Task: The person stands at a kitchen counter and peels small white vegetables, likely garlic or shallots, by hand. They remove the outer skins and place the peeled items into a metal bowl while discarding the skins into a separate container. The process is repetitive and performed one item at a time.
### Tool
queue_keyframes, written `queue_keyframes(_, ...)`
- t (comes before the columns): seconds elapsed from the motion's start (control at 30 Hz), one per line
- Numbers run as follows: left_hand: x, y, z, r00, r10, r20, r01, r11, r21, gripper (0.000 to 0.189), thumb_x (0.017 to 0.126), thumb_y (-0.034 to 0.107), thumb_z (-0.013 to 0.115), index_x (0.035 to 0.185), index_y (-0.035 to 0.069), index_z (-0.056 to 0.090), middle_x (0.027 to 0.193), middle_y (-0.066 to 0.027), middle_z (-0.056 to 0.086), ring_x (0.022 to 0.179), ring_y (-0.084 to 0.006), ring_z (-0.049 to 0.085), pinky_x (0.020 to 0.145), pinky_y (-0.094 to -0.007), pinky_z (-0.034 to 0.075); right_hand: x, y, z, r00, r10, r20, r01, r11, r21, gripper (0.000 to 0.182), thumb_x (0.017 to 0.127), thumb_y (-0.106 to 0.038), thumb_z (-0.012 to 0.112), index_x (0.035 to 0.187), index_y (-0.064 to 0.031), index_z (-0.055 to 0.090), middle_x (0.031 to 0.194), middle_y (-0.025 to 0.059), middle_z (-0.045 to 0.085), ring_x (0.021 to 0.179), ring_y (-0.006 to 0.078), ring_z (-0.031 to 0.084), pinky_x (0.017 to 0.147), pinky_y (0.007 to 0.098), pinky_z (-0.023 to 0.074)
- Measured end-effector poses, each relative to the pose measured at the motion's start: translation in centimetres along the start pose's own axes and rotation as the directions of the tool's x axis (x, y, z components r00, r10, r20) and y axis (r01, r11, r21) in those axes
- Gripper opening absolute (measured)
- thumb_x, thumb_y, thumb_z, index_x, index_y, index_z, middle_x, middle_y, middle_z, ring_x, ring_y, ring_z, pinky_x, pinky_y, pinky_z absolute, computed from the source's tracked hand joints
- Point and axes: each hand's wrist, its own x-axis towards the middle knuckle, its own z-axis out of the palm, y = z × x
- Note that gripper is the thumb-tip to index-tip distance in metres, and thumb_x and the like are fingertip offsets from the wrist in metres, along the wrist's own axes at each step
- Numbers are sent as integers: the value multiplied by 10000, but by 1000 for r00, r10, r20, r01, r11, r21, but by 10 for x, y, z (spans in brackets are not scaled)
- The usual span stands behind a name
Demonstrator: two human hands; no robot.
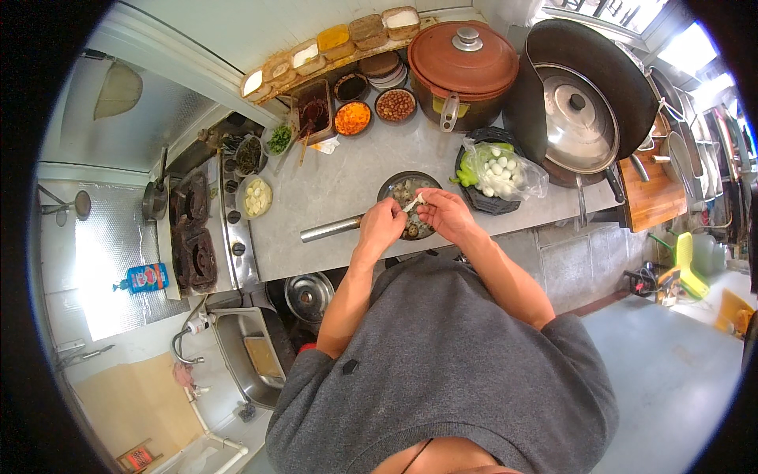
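A dark round pan point(408, 177) with a metal handle point(331, 229) sits on the grey counter and holds speckled quail eggs point(404, 192) and bits of shell. Above it, my left hand point(384, 224) and my right hand point(445, 214) meet, fingertips pinching a small white strip point(411, 204) that looks like eggshell. Whether an egg is also between the fingers is hidden. To the right, peeled white eggs point(503, 168) lie in a clear plastic bag point(533, 183) with green peppers point(468, 172), on a black dish point(492, 204).
Farther back stand a lidded brown pot point(462, 65), a bowl of peanuts point(396, 105), a bowl of chopped orange food point(353, 118) and a row of seasoning tubs point(334, 41). At left are peeled garlic point(258, 198) and a gas stove point(195, 225). A large wok point(616, 53) leans at right.
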Motion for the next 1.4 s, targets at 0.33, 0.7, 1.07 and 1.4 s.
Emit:
queue_keyframes(0.33, 0, 2, 3, 994, -16, 107, 24, 997, -73, 243, 883, 204, 658, 1000, 5, 733, 900, -222, 746, 862, -403, 732, 761, -469, 559, -4, -11, 7, 999, 43, 23, -45, 994, 98, 256, 1098, -175, 567, 1303, -35, 628, 1104, 100, 744, 835, 155, 683, 767, 323, 587)
queue_keyframes(0.7, -5, -7, 11, 988, 107, -108, -116, 989, -87, 244, 948, 133, 629, 1138, 15, 727, 1130, -205, 736, 960, -339, 725, 831, -429, 570, -4, -8, 6, 1000, 9, 18, -10, 1000, 27, 235, 1104, -176, 562, 1283, -37, 625, 1143, 109, 742, 860, 154, 695, 777, 316, 587)
queue_keyframes(1.07, -4, 26, 7, 964, 184, -191, -215, 964, -155, 164, 951, 151, 725, 1015, 0, 738, 1042, -147, 725, 871, -307, 714, 759, -402, 570, -5, -4, 6, 997, -47, -61, 39, 992, -123, 268, 1079, -239, 625, 1276, -58, 629, 1050, 31, 699, 780, 151, 677, 721, 329, 556)
queue_keyframes(1.4, -5, 15, 14, 994, 76, -80, -104, 889, -445, 107, 963, 109, 688, 953, 4, 704, 788, 8, 667, 717, -66, 574, 648, -276, 479, -7, -2, 12, 1000, 9, 7, -9, 999, -51, 308, 1090, -203, 573, 1328, -24, 651, 1098, 65, 724, 873, 174, 695, 733, 314, 545)
